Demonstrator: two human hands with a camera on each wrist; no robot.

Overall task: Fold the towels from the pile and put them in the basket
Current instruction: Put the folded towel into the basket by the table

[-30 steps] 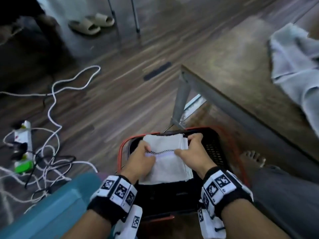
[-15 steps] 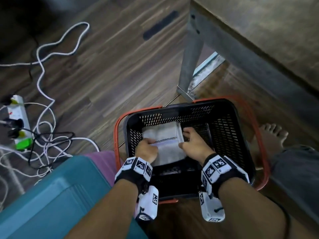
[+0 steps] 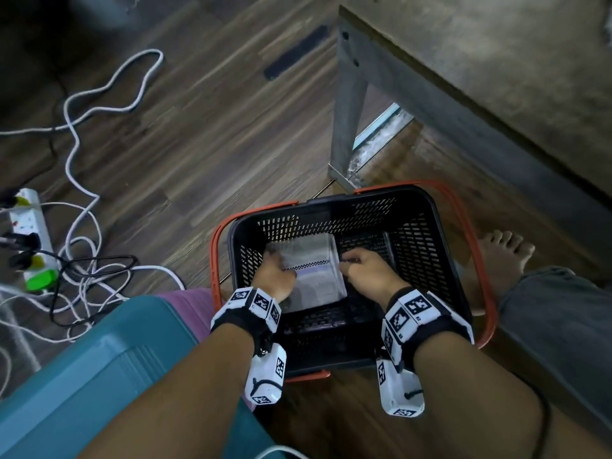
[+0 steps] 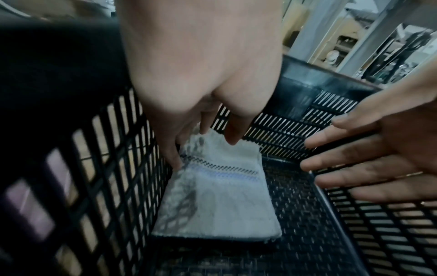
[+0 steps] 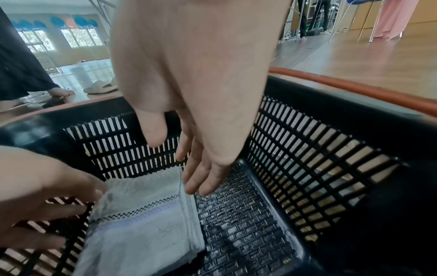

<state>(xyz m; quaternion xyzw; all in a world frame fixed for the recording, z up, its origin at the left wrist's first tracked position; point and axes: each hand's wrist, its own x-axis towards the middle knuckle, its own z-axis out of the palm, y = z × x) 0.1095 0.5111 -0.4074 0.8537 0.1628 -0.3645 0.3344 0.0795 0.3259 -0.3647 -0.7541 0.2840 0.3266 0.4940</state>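
A folded white towel [image 3: 311,279] with a chequered stripe lies flat on the floor of the black basket [image 3: 331,207], against its left wall. My left hand [image 3: 275,276] reaches down beside that wall, and its straight fingers [image 4: 173,160] touch the towel's [image 4: 220,201] left edge. My right hand [image 3: 361,270] hovers at the towel's [image 5: 141,224] right edge with straight fingers [image 5: 201,186], just clear of it. Neither hand grips anything. The towel pile is out of view.
The basket has orange handles [image 3: 477,253] and stands on wooden floor by a grey table leg [image 3: 347,127]. A power strip [image 3: 29,240] with tangled white cables lies left. A teal seat [image 3: 82,376] is at lower left, a bare foot [image 3: 503,256] at right.
Both hands carried the folded towel down from the rim to the basket's bottom and released their pinch on it. The head view has tilted down and nearer the basket.
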